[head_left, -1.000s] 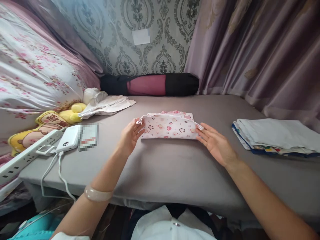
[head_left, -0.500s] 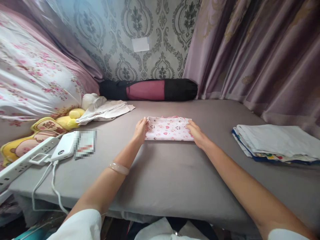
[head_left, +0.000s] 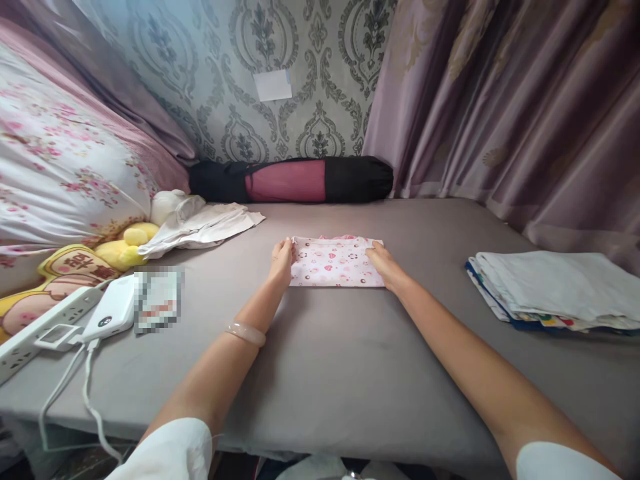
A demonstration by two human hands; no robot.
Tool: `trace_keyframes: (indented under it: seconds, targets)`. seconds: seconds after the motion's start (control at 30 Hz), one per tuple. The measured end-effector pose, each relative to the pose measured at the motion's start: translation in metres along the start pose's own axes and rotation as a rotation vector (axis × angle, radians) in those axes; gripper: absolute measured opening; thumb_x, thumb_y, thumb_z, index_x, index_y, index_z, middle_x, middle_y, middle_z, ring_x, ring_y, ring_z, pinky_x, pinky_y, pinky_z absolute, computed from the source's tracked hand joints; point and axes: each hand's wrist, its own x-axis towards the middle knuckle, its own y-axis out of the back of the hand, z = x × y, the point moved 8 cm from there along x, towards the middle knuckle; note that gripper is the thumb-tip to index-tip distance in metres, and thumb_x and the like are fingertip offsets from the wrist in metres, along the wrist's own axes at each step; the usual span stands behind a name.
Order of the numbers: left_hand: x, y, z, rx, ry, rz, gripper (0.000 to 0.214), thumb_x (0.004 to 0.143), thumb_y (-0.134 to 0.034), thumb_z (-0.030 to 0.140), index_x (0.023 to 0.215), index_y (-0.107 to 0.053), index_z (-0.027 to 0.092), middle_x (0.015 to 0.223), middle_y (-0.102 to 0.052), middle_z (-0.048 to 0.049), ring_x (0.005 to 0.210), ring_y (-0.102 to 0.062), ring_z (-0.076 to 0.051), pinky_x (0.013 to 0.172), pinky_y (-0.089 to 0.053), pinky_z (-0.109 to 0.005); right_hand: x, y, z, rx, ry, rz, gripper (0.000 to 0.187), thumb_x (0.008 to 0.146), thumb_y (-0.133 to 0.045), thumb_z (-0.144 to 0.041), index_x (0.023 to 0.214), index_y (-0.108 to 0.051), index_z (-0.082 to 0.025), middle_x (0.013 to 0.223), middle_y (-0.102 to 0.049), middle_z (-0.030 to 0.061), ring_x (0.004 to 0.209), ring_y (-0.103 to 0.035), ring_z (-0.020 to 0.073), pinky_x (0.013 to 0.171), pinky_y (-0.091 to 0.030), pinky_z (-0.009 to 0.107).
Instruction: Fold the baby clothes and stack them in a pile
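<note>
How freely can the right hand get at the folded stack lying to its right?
Probably yes: the right hand rests at the right end of the patterned cloth, and only bare grey sheet lies between it and the folded stack.

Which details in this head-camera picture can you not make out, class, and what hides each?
Head view: the flat item beside the power bank is blurred; unreadable.
Head view: the power strip is cut by the left edge.
Head view: the folded stack runs past the right edge.
Head view: left hand and right hand on the patterned cloth; grip too small to tell.
</note>
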Motion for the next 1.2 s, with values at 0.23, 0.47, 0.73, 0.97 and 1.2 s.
trace_keyframes:
  seconds: [0.23,0.47,0.73,0.97,1.2]
  targets:
    - [-0.013,-0.004,0.008,0.24,-0.134,-0.018,0.063,0.091,-0.054,0.041,0.146,-0.032,0.018,0.147,-0.045,-0.0175,0.133,-0.048,-0.024,0.106,-0.042,-0.033,-0.008,-0.01,-0.006,-0.309,0.093,-0.006,0.072,0.087,-0.041,-0.031,0.155,-0.02,-0.016,0.154,-0.039,0.012,0.138,-0.039,0.0284,0.112,-0.036,0.041]
    - [-0.044,-0.044,0.026,0.765,-0.53,-0.195,0.062,0.088,-0.053,0.028,0.146,-0.035,0.014,0.151,-0.04,-0.0186,0.142,-0.035,-0.028,0.116,-0.029,-0.043,-0.025,-0.031,-0.025,-0.631,0.291,-0.023,0.058,0.093,-0.034,-0.027,0.15,-0.034,-0.012,0.159,-0.029,0.0143,0.145,-0.025,0.0312,0.115,-0.025,0.052]
    - [-0.064,-0.088,0.019,1.432,-0.707,-0.268,0.055,0.097,-0.035,0.029,0.149,-0.032,0.012,0.158,-0.033,-0.0134,0.149,-0.02,-0.031,0.12,-0.016,-0.054,-0.029,-0.073,-0.058,-0.778,0.556,-0.029,0.054,0.099,-0.026,-0.026,0.149,-0.038,-0.011,0.159,-0.028,0.0124,0.148,-0.018,0.027,0.118,-0.01,0.053]
    - [-0.052,-0.086,0.002,1.529,-0.673,-0.282,0.057,0.102,-0.019,0.038,0.15,-0.035,0.012,0.157,-0.035,-0.0116,0.147,-0.025,-0.028,0.12,-0.019,-0.05,-0.02,-0.084,-0.048,-0.81,0.561,-0.041,0.053,0.1,-0.023,-0.028,0.149,-0.039,-0.014,0.158,-0.032,0.0095,0.146,-0.023,0.0262,0.119,-0.011,0.048]
    - [-0.051,-0.085,-0.001,1.552,-0.682,-0.26,0.054,0.102,-0.021,0.038,0.148,-0.039,0.016,0.156,-0.036,-0.0113,0.146,-0.029,-0.028,0.119,-0.022,-0.05,-0.016,-0.085,-0.044,-0.81,0.552,-0.046,0.053,0.101,-0.023,-0.03,0.15,-0.039,-0.016,0.158,-0.032,0.0081,0.146,-0.024,0.0266,0.118,-0.013,0.048]
